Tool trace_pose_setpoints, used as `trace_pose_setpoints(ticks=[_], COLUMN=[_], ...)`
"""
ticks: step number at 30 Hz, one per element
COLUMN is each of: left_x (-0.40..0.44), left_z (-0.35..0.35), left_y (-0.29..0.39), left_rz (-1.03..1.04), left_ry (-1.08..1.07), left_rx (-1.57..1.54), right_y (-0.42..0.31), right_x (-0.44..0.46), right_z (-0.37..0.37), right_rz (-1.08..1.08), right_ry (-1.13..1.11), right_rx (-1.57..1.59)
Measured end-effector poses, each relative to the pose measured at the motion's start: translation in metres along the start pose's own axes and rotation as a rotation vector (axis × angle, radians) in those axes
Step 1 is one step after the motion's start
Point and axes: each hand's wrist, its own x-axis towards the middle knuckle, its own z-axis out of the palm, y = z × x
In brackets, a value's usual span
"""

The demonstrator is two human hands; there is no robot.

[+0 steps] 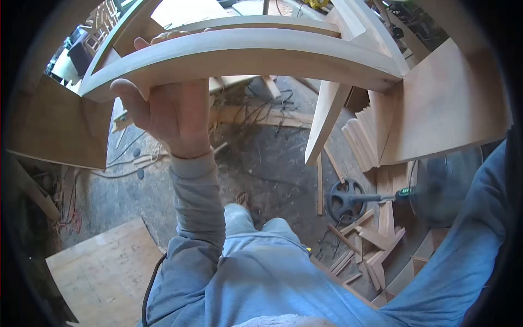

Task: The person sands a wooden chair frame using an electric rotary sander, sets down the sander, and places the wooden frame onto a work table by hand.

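A pale wooden frame with a curved front rail (pixel 245 52) spans the top of the head view. My left hand (pixel 174 111) reaches up to this rail from below, palm toward me. Its fingers pass behind the rail and their tips show above the top edge, while the thumb sticks out below it on the left. A second curved rail (pixel 261 23) runs behind the first. Wide wooden side pieces hang at the left (pixel 60 122) and right (pixel 447 109) ends. Only the sleeve (pixel 468 218) of my right arm appears at the right edge; that hand is out of view.
A plywood board (pixel 109 272) lies at lower left. Wood offcuts (pixel 376 250) and a black spoked wheel (pixel 346 200) are on the floor at right. Cables (pixel 272 106) and loose strips lie on the dark floor (pixel 261 158) ahead.
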Motion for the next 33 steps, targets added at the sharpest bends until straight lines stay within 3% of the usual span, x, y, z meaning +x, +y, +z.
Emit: trace_pose_setpoints(ticks=[3,10,17,18,21,25,26,33], left_x=[0.054,0.155,0.225,0.234,0.257,0.295,0.299,0.370], left_z=[-0.028,-0.090,-0.164,-0.174,-0.210,-0.264,-0.270,-0.351], left_y=[-0.025,-0.097,-0.181,-0.195,-0.218,-0.236,-0.236,-0.247], left_rz=[-0.003,-0.103,0.122,0.036,0.134,0.152,0.247,0.354], left_ry=[0.002,-0.209,-0.082,-0.164,-0.111,-0.221,-0.122,-0.116], left_rx=[-0.037,-0.202,-0.033,-0.191,0.042,0.068,0.106,0.102], right_y=[0.036,0.131,0.251,0.265,0.301,0.348,0.355,0.401], right_x=[0.047,0.156,0.306,0.329,0.396,0.484,0.502,0.639], right_z=[-0.003,-0.009,0.004,0.010,0.037,0.072,0.079,0.169], right_rz=[0.026,0.043,-0.013,-0.028,-0.083,-0.109,-0.133,-0.183], right_ry=[0.017,0.021,-0.055,-0.070,-0.121,-0.159,-0.160,-0.233], right_rx=[-0.050,-0.107,-0.066,-0.056,-0.023,-0.008,0.000,0.012])
